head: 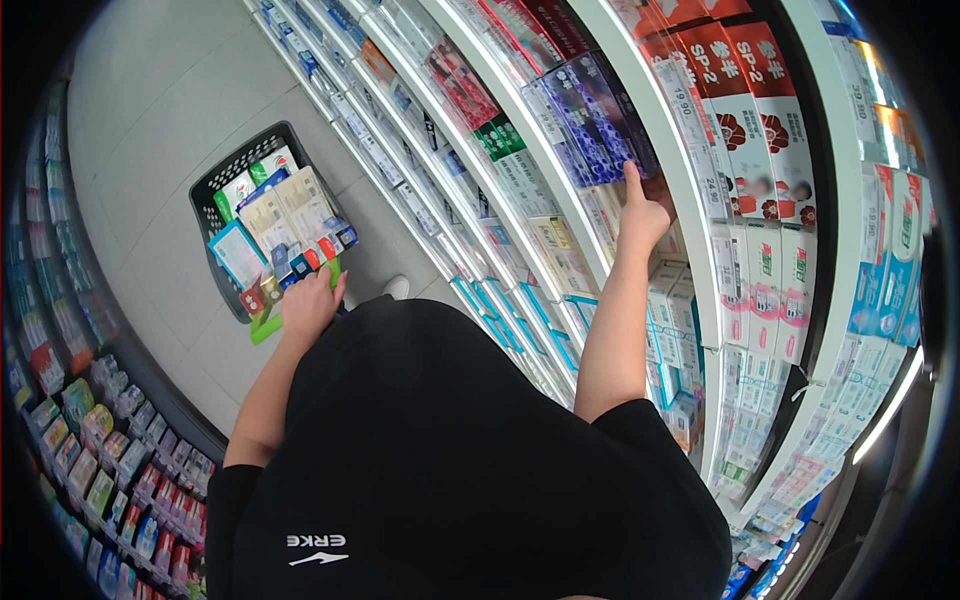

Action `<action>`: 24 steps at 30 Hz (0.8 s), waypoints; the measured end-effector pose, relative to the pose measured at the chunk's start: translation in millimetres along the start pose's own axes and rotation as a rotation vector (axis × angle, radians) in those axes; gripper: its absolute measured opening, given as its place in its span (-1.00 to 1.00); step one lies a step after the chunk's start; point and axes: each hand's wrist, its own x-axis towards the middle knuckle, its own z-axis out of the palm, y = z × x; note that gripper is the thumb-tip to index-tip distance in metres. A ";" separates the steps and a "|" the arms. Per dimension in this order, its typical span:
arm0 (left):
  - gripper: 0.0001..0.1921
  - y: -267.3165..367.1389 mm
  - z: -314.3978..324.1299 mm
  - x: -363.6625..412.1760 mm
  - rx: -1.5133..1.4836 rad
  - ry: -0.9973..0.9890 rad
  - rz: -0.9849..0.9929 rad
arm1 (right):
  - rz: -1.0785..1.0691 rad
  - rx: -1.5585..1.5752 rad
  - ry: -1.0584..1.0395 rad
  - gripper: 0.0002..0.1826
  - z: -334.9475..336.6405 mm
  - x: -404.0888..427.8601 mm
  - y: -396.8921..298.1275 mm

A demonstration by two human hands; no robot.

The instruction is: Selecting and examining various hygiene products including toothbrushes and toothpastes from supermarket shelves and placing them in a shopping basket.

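Observation:
My left hand (309,301) is closed around the bright green handle (266,330) of a dark grey plastic shopping basket (201,196). Inside the basket lie several toothpaste-style cartons, among them a large beige pack (281,210), a light-blue and white box (237,253) and a small red box (253,301). On the right, my right hand (643,217) reaches into a shelf. Its thumb rests at the near end of a row of purple cartons (589,120). The other fingers are mostly hidden behind, so whether they grip a carton cannot be told.
White shelf tiers with clear fronts and price tags run along my right. Red and white cartons (757,120) stand on the tier beyond my right hand. Pink and white cartons (765,292) sit beside them. Another display of small packaged goods (112,457) curves along the left, across the tiled floor (157,112).

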 end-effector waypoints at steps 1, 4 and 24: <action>-0.55 0.0 -2.8 -2.8 0.008 -0.009 -0.028 | 0.005 0.013 -0.027 -0.47 1.5 1.6 0.9; -0.50 -0.4 -9.6 4.4 -0.096 -0.090 -0.038 | 0.136 -0.140 -0.044 -0.51 -2.3 -0.7 -15.8; -0.01 -216.3 118.3 -63.2 -0.574 -0.351 -1.001 | -0.113 -0.470 -0.494 -0.88 -41.2 -193.9 22.0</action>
